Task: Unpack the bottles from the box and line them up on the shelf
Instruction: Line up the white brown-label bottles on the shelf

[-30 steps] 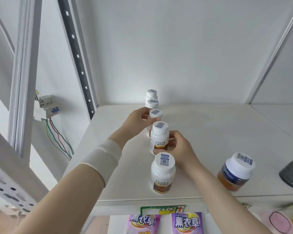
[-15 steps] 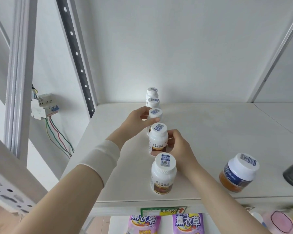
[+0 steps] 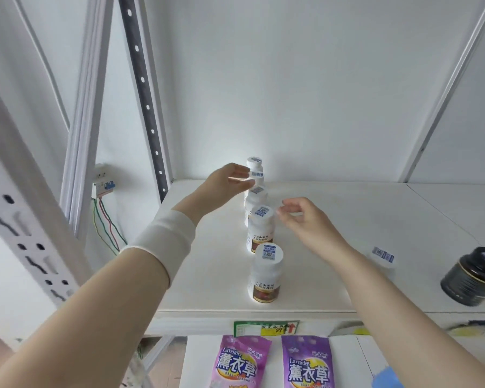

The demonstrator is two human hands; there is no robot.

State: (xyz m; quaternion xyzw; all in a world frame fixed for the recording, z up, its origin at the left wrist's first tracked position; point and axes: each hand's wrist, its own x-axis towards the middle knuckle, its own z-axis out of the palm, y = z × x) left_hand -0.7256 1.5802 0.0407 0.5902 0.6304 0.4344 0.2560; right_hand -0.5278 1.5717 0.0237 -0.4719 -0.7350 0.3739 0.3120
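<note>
**Change noted.** Half a second earlier both hands were on the row: the left gripped the cap of the third bottle (image 3: 256, 195) and the right held the side of the fourth bottle (image 3: 261, 229). Both had since let go. The left hand (image 3: 226, 182) was raised beside the caps at the back of the row, fingers loosely extended and parted, holding nothing. The right hand (image 3: 305, 221) hung just right of the fourth bottle's cap, fingers loosely curled, also empty.

**Position of goods.** Five white bottles stood upright on the shelf (image 3: 375, 211) in a single file from the back wall to the front bottle (image 3: 266, 275) near the front edge.

**Assessment.** The straightening of this row appeared finished. With both hands free, fetching further stock seemed the likely next step.

**Obscured or unclear.**
- The box was not in view, so the remaining stock could not be counted.
- The left fingers overlapped the second bottle (image 3: 258, 176) and were motion-blurred, so contact could not be ruled out.
- The rearmost bottle (image 3: 254, 163) showed little more than its cap.
- The larger white-capped bottle (image 3: 382, 257) was blurred and largely hidden behind the right forearm.
- The dark jar (image 3: 472, 277) sat near the frame's right edge and its label was unreadable.
</note>
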